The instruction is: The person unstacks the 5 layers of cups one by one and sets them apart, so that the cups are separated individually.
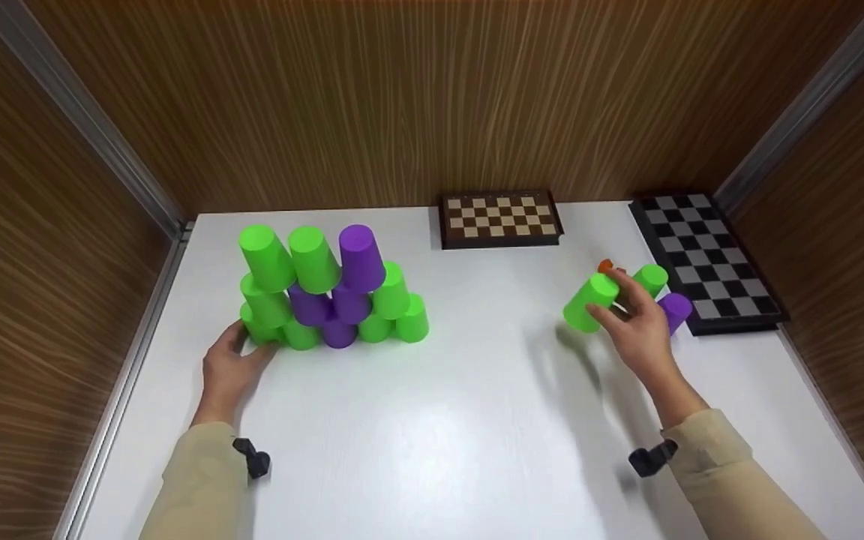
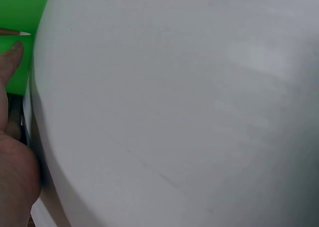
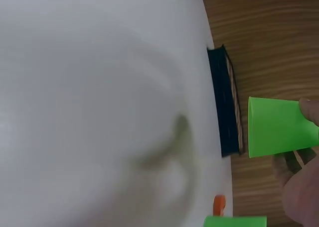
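On the left of the white table stands a stack of upside-down green and purple cups in three rows. Its top row has a green cup [image 1: 267, 259], a second green cup [image 1: 315, 261] and a purple cup [image 1: 361, 259]. My left hand [image 1: 229, 371] holds the leftmost bottom green cup [image 2: 21, 75] between thumb and fingers; most of those fingers are hidden. On the right, my right hand [image 1: 642, 334] grips a tilted green cup [image 1: 584, 306] [image 3: 276, 127] above the table, apart from its shadow. Behind that hand are another green cup [image 1: 652, 279] and a purple cup [image 1: 676, 309].
A brown chessboard [image 1: 502, 217] lies at the back edge. A black and grey chessboard [image 1: 709, 262] lies at the right, close to the purple cup. Small orange objects [image 1: 606, 265] are partly hidden behind my right hand. Wood-patterned walls [image 1: 432, 97] enclose the table.
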Available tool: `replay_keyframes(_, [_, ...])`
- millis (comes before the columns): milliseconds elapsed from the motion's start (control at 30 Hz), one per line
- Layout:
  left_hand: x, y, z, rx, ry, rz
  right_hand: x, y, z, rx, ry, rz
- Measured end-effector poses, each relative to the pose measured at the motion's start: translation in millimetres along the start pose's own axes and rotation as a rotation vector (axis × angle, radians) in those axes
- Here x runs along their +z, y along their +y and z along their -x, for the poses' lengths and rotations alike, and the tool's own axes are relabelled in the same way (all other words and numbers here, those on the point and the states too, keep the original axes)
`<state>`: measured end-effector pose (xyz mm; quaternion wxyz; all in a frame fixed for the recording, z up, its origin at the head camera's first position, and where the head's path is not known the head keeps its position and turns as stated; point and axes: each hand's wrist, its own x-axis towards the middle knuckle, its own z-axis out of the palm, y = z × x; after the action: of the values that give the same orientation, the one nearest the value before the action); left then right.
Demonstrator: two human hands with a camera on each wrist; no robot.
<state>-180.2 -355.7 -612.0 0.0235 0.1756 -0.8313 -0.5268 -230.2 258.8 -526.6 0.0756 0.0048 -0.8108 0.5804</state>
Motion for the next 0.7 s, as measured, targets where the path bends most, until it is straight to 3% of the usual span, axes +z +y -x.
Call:
replay_keyframes(167, [-1.0, 0.5, -0.6, -0.005, -0.005, -0.006, -23, 17, 8.9, 0.036, 0.028, 0.101])
replay_keyframes(433, [2.2, 0.4, -1.5, 0.004, -0.001, 0.013, -54, 34, 26.7, 0.097, 0.066, 0.168])
replay_keyframes(700, [1.4, -1.3, -2.4, 0.007, 0.012, 0.021, -77, 49, 39.9, 0.142, 0.095, 0.161])
